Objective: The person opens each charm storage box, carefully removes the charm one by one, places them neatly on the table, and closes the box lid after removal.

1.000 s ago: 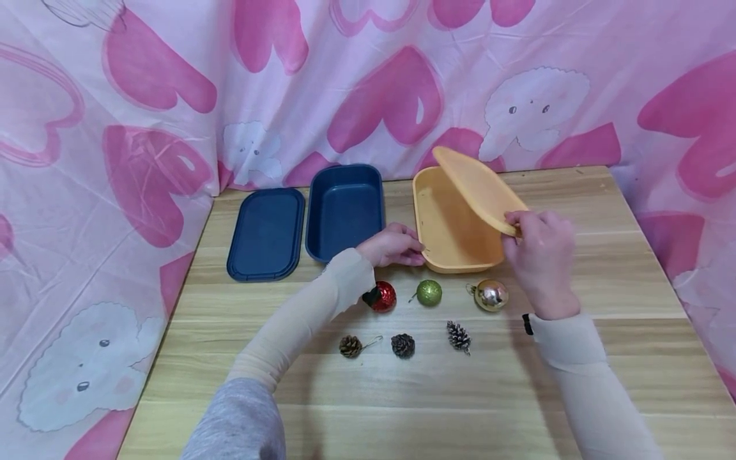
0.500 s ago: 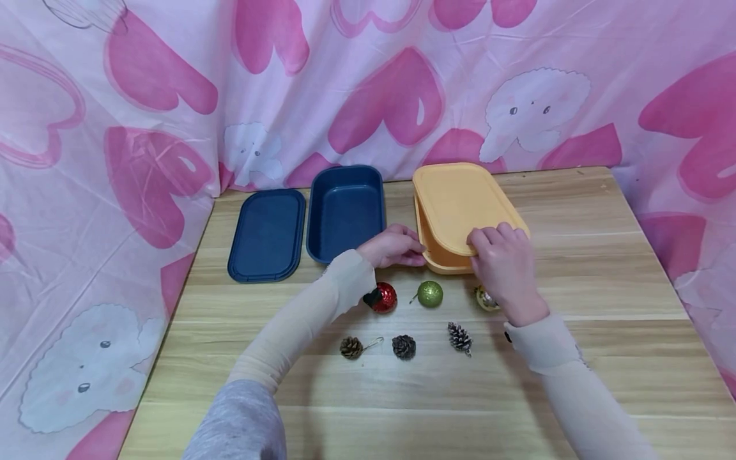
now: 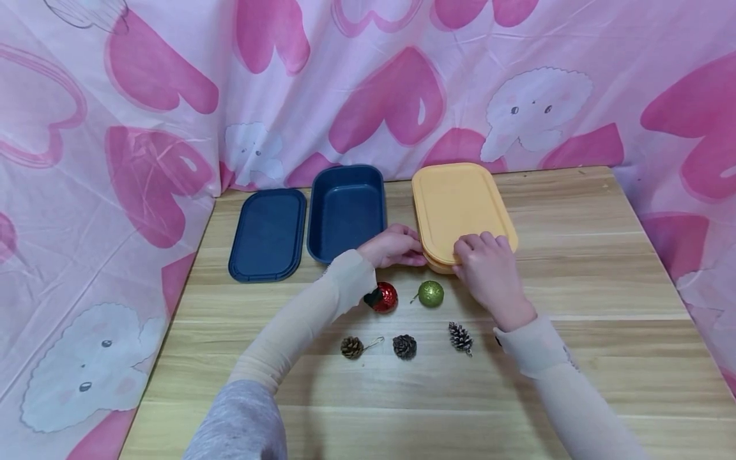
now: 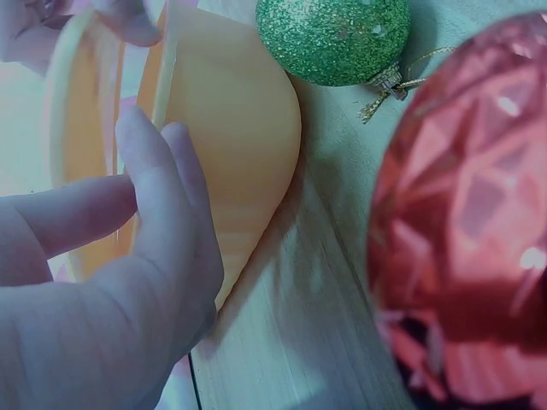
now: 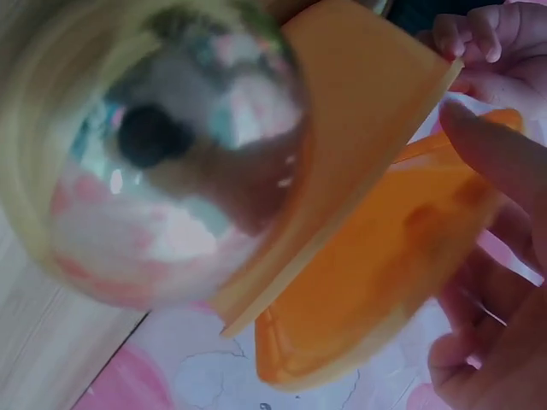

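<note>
An orange rectangular lid (image 3: 462, 207) lies over the matching orange box (image 4: 235, 120). A gap between the lid and the box rim shows in both wrist views. My right hand (image 3: 489, 275) pinches the lid's front edge. At the box's front left corner, my left hand (image 3: 393, 246) holds the rim, its fingers against the outer wall. A red faceted ball (image 3: 385, 298) sits by the left wrist, and a green glitter ball (image 3: 430, 294) lies in front of the box. The shiny gold ball (image 5: 179, 162) is close to the right wrist camera; in the head view, the right hand hides it.
A dark blue open box (image 3: 347, 211) and its blue lid (image 3: 268, 234) are on the left of the wooden table (image 3: 581, 268). Nearer lie a brown pinecone (image 3: 351, 347), a dark pinecone (image 3: 405, 347) and a frosted pinecone (image 3: 460, 337). A pink heart-patterned curtain (image 3: 356, 83) surrounds the table.
The right hand has brought the orange lid down and leftward from a steep tilt until it covers the box. The left hand stays at the box corner. The gold ball has become hidden in the head view.
</note>
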`<state>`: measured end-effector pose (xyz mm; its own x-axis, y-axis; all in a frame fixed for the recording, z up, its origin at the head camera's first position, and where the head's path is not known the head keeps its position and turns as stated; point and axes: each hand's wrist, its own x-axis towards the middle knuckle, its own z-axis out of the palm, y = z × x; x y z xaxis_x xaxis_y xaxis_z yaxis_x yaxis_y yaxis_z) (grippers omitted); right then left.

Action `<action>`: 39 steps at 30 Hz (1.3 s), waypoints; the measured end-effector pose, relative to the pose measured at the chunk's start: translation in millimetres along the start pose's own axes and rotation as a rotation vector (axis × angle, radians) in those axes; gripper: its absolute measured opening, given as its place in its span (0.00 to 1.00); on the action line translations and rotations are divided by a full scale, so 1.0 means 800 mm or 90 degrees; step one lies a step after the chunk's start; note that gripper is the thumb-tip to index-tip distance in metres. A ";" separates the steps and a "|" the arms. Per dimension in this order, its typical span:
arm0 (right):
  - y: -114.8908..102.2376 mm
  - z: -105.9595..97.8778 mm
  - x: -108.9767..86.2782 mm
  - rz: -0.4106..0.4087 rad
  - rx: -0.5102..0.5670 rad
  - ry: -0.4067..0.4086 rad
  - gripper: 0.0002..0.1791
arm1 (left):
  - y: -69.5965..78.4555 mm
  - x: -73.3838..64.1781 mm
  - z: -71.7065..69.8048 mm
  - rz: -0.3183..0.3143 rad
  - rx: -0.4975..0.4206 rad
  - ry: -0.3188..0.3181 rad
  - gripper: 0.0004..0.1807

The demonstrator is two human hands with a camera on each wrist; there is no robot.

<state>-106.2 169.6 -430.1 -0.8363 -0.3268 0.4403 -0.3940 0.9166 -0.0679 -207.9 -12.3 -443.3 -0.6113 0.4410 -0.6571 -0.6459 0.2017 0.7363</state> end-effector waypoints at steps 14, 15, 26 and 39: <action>-0.005 -0.003 -0.004 0.017 0.011 -0.126 0.11 | 0.005 -0.005 -0.003 -0.003 -0.003 0.008 0.16; -0.005 -0.002 -0.004 0.017 0.008 -0.128 0.11 | 0.005 -0.004 -0.003 -0.003 -0.003 0.008 0.17; -0.002 0.007 -0.002 -0.004 0.000 -0.139 0.10 | 0.002 -0.003 -0.003 -0.013 -0.005 -0.014 0.14; 0.002 0.008 0.001 0.005 0.047 -0.177 0.07 | 0.001 -0.005 -0.002 -0.012 -0.012 -0.015 0.03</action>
<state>-110.0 169.1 -435.0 -0.9079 -0.3793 0.1785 -0.4050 0.9034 -0.1405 -206.5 -15.3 -440.6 -0.5879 0.4573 -0.6673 -0.6665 0.1937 0.7199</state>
